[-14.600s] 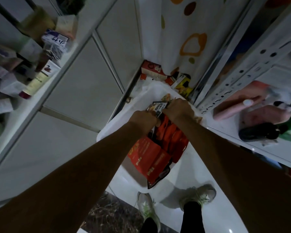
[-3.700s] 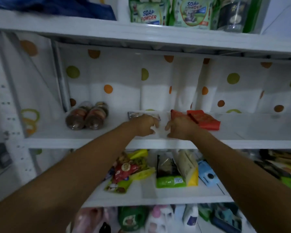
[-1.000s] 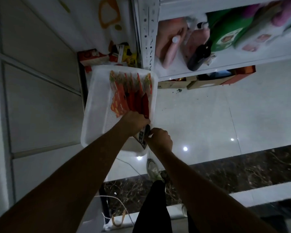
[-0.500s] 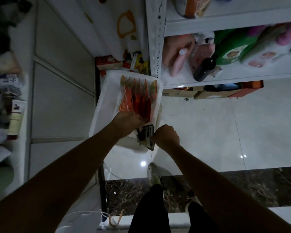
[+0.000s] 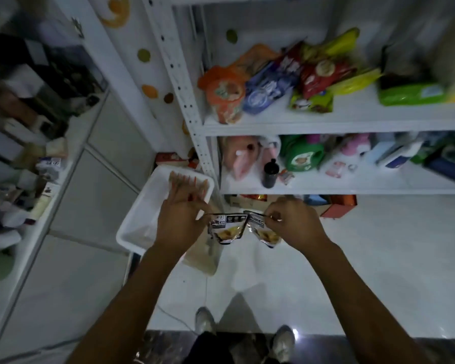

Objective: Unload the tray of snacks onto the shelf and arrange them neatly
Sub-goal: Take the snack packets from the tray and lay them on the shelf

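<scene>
I hold two small dark snack packets in the air in front of the shelf unit. My left hand (image 5: pixel 180 222) pinches the top of one packet (image 5: pixel 227 228), and my right hand (image 5: pixel 290 223) pinches the top of the other packet (image 5: pixel 264 232). Both packets hang down side by side, touching at their upper corners. The white tray (image 5: pixel 139 219) sits on the floor below and to the left, with several red-orange snack packets (image 5: pixel 188 183) standing at its far end. The white shelf (image 5: pixel 326 122) rises on the right.
Snack bags fill the upper visible shelf board, and bottles and detergent pouches (image 5: pixel 300 156) fill the one below it. Boxes (image 5: pixel 336 202) sit under the lowest board. A cluttered white ledge (image 5: pixel 37 179) runs along the left. My feet (image 5: pixel 244 332) stand on the tiled floor.
Both hands rose away from the tray, each carrying a dark packet, and the packets now hang apart. My view tilted up toward the shelves.
</scene>
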